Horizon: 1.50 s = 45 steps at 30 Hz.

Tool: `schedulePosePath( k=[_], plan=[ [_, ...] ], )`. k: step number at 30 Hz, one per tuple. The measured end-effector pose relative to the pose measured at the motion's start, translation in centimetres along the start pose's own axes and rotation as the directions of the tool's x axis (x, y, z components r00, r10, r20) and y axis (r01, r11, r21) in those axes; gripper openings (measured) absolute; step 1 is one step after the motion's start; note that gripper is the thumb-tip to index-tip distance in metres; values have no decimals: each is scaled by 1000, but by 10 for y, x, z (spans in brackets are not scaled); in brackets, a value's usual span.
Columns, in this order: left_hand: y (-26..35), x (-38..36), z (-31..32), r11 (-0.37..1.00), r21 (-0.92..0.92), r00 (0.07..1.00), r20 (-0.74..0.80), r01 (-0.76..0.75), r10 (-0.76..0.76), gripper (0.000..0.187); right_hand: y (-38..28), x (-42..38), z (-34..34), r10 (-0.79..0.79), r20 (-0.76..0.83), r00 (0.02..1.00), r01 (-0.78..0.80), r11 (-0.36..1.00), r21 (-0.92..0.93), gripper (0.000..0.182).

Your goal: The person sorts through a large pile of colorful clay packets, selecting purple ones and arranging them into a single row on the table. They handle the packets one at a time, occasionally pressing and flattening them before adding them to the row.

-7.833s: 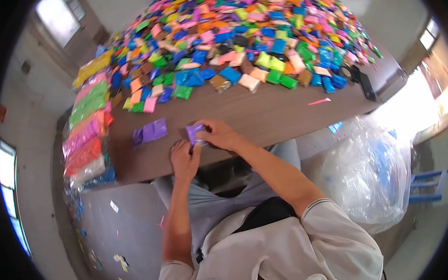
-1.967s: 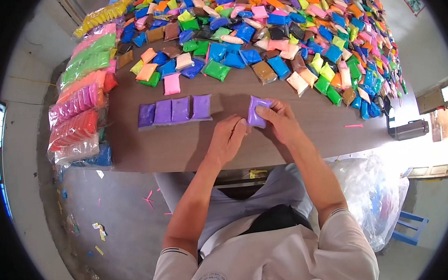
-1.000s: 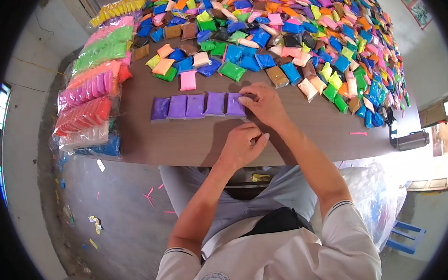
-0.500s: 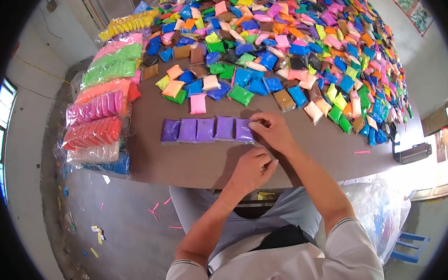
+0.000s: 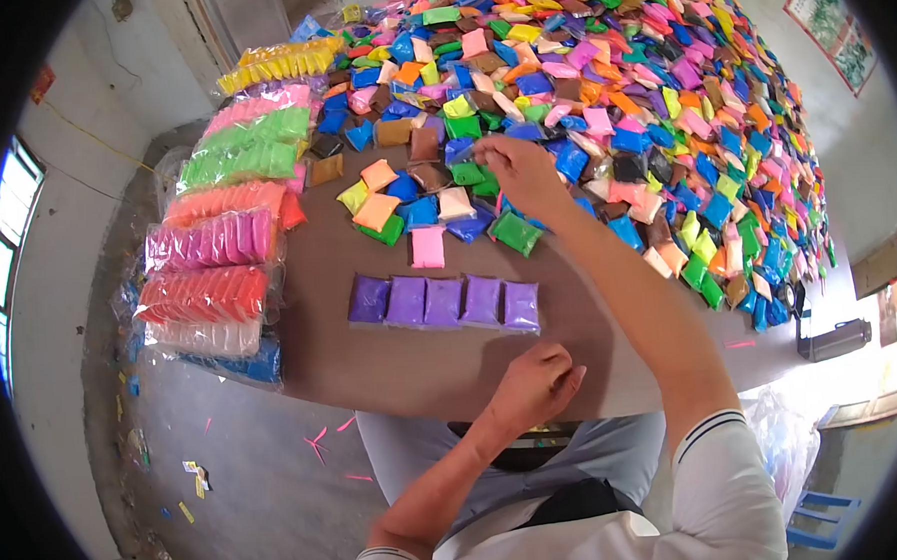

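Note:
Five small purple packets, several in all, would be one row; the row of purple packets (image 5: 443, 301) lies side by side on the brown table (image 5: 322, 361). Just below its right end, my left hand (image 5: 535, 384) rests near the table's front edge, fingers curled in and nothing visible in them. My right hand (image 5: 526, 176) reaches out over the near edge of the heap of coloured packets (image 5: 601, 98). Its fingertips are bent together beside green packets (image 5: 469, 171); whether they grip one is hidden. A pink packet (image 5: 428, 247) lies between the heap and the purple row.
Clear bags of packets sorted by colour, among them red (image 5: 201, 296), magenta (image 5: 212, 240) and green (image 5: 238, 164), are stacked along the table's left side. A dark flask-like object (image 5: 834, 340) is at the right edge. A blue stool (image 5: 824, 519) stands below right.
My right hand has left the right end of the purple row and moved forward to the heap. My left hand stays curled near the table's front edge. The view has shifted slightly.

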State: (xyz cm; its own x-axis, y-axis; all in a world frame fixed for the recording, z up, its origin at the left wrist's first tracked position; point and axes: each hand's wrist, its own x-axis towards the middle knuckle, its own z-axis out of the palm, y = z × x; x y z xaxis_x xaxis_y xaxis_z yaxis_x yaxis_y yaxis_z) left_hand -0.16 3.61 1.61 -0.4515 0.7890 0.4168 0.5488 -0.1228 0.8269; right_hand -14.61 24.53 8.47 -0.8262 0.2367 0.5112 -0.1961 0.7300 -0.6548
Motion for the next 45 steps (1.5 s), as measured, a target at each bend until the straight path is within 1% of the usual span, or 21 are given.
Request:
schedulePosePath(
  k=[1,5,6,7,8,12,14,17,20,23,26,29,30,33,34,36,37,38,41,42,45],
  plan=[
    [0,0,-1,1000,-20,1000,8,23,-23,16,12,22,9,-36,30,999,36,999,-20,21],
    [1,1,-3,988,-128,996,-2,90,-91,15,43,85,50,92,87,992,-80,988,-129,24],
    [7,5,-7,974,-172,989,-4,146,-149,22,53,94,61,129,85,988,-116,982,-149,24],
    [7,7,-8,970,-189,988,5,150,-152,22,61,103,69,165,81,983,-150,974,-169,25],
    [7,7,-9,966,-206,988,13,154,-155,22,69,110,77,185,80,979,-150,935,-320,27],
    [4,9,-14,942,-269,980,56,199,-191,22,60,123,86,364,196,910,-239,850,-470,37],
    [3,8,-11,949,-263,985,24,172,-171,21,54,125,87,436,235,868,-250,795,-553,45],
    [0,8,-11,964,-226,990,18,142,-141,21,55,129,84,426,344,837,-160,791,-591,55],
    [0,7,-8,965,-223,990,8,139,-141,20,44,125,83,461,289,839,-173,729,-662,61],
    [-1,6,-8,965,-222,990,8,141,-143,19,49,128,85,485,278,829,-197,720,-666,60],
    [-4,5,-5,967,-222,992,6,126,-128,18,48,122,83,431,244,869,-197,752,-629,57],
    [-1,7,-7,962,-236,990,3,140,-144,17,53,117,82,347,268,899,-154,822,-548,55],
    [1,7,-8,957,-245,987,4,154,-158,17,49,111,77,254,261,931,-104,872,-478,56],
    [5,8,-10,940,-260,975,28,222,-222,17,54,104,75,168,94,981,-129,936,-328,60],
    [5,6,-10,946,-240,976,42,219,-215,16,55,99,71,121,36,992,-108,960,-258,61],
    [1,5,-11,960,-199,980,70,199,-188,15,55,89,46,227,106,968,-229,973,3,58],
    [1,5,-11,954,-215,978,64,210,-201,16,52,81,32,273,149,950,-293,948,127,57],
    [1,5,-10,948,-231,975,62,220,-211,17,47,68,21,324,197,925,-372,874,313,43],
    [4,4,-8,940,-259,975,59,223,-215,20,28,23,-6,440,266,858,-501,598,626,30],
    [5,4,-9,939,-263,975,56,220,-213,21,26,9,-13,420,265,868,-488,624,610,27],
    [11,7,-12,958,-160,971,53,240,-234,26,23,-45,-37,335,266,904,-427,756,497,27]
  ],
)
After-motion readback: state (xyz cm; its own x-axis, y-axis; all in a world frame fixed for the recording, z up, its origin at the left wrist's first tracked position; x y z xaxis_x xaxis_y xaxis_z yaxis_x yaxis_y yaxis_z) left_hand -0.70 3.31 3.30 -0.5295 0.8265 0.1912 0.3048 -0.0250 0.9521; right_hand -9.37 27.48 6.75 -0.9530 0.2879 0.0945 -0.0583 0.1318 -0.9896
